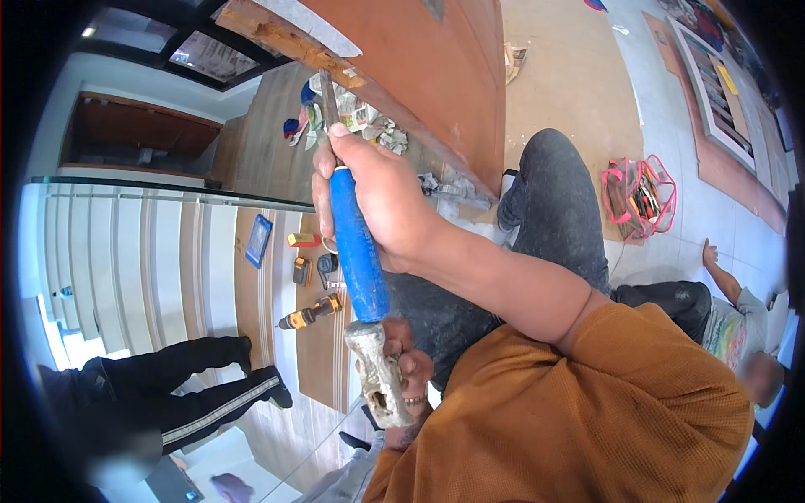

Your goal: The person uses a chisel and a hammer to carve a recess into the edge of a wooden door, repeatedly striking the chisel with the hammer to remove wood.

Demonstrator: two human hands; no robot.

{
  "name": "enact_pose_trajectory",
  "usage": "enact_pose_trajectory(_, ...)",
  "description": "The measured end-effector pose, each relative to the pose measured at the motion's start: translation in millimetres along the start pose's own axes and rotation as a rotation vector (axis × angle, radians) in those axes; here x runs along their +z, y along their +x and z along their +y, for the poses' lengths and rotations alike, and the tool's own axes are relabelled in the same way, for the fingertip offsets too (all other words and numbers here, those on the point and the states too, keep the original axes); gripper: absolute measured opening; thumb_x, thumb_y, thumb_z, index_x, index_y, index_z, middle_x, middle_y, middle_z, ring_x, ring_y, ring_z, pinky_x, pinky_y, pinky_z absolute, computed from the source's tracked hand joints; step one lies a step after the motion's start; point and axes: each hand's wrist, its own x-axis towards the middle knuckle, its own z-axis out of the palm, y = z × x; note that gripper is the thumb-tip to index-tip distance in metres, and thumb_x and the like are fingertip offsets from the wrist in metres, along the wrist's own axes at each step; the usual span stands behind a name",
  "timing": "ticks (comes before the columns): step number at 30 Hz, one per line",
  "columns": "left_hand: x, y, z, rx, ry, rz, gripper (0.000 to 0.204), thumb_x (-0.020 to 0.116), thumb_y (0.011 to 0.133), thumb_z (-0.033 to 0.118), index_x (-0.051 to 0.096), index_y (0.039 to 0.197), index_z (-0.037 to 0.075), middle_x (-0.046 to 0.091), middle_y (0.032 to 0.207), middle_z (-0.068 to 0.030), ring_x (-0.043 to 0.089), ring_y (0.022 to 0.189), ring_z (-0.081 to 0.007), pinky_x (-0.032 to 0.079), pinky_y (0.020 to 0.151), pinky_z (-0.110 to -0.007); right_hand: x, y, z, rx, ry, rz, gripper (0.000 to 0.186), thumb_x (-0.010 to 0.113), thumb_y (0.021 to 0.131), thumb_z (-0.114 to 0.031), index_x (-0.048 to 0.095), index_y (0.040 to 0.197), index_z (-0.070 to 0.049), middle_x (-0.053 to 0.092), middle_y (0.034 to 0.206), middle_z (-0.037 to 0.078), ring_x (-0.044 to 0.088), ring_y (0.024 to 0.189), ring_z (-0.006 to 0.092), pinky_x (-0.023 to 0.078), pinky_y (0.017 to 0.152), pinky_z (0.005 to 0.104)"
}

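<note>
My right hand is shut on a chisel with a blue handle, thumb stretched up along its metal blade. The blade's tip meets the chipped, pale edge of a large brown wooden panel that leans overhead. Below, my left hand, a ring on one finger, grips a worn grey hammer close to its head. The hammer head sits against the butt end of the chisel handle. My orange sleeve fills the lower right.
My knee in grey jeans lies right of the chisel. A yellow cordless drill, a blue flat case and small tools lie on wooden steps. A pink tool bag sits right. One person's legs are lower left, another person right.
</note>
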Motion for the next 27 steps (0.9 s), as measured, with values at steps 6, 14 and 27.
enact_pose_trajectory(6, -5.4, 2.9, -5.9, 0.051, -0.211, -0.058, 0.046, 0.055, 0.096, 0.051, 0.045, 0.100, 0.006, 0.044, 0.074, -0.0060, 0.041, 0.068, -0.0165, 0.040, 0.062, -0.030, 0.3, 2.2, 0.7, -0.008, -0.013, -0.001, 0.038, 0.038, 0.104, -0.042, 0.050, 0.085, -0.012, 0.053, 0.061, 0.006, 0.054, 0.048, 0.0158, 0.043, 0.046, 0.0290)
enact_pose_trajectory(14, -5.2, 0.1, -15.0, 0.119, -0.201, -0.061, 0.050, 0.054, 0.094, 0.058, 0.040, 0.089, 0.011, 0.042, 0.068, -0.0041, 0.041, 0.060, -0.0166, 0.038, 0.053, -0.030, -1.1, 4.7, -1.3, -0.006, -0.014, -0.025, 0.038, 0.038, 0.104, -0.042, 0.050, 0.084, -0.012, 0.052, 0.060, 0.006, 0.054, 0.048, 0.0156, 0.042, 0.045, 0.0296)
enact_pose_trajectory(27, -14.0, 1.8, -13.9, -0.348, 0.448, -0.143, 0.035, 0.052, 0.099, 0.043, 0.037, 0.094, 0.012, 0.041, 0.069, -0.0034, 0.039, 0.054, -0.0152, 0.037, 0.048, -0.029, -3.1, 5.1, 0.0, -0.032, -0.017, 0.018, 0.039, 0.037, 0.104, -0.043, 0.050, 0.085, -0.013, 0.055, 0.062, 0.006, 0.054, 0.049, 0.0157, 0.042, 0.048, 0.0284)
